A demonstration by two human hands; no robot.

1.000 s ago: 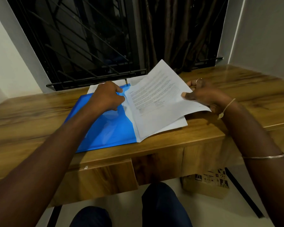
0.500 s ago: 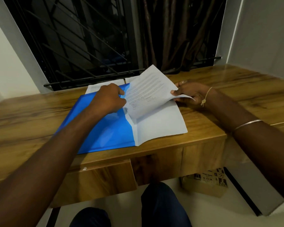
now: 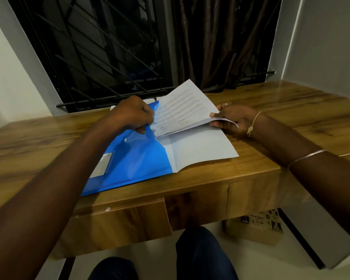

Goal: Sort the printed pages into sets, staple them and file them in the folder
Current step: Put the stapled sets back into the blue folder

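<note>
Wooden desk (image 3: 287, 110): left hand (image 3: 129, 116) grips the blue folder (image 3: 133, 158) by its flap; right hand (image 3: 233, 120) pinches the page set (image 3: 182, 110) just beside, leading edge facing that opening

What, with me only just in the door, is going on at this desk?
A person at the wooden desk is filing papers. The left hand pinches the open edge of the blue folder, while the right hand holds a set of printed pages by its right edge, tilted toward that opening. White paper lies half out of the folder beneath.
</note>
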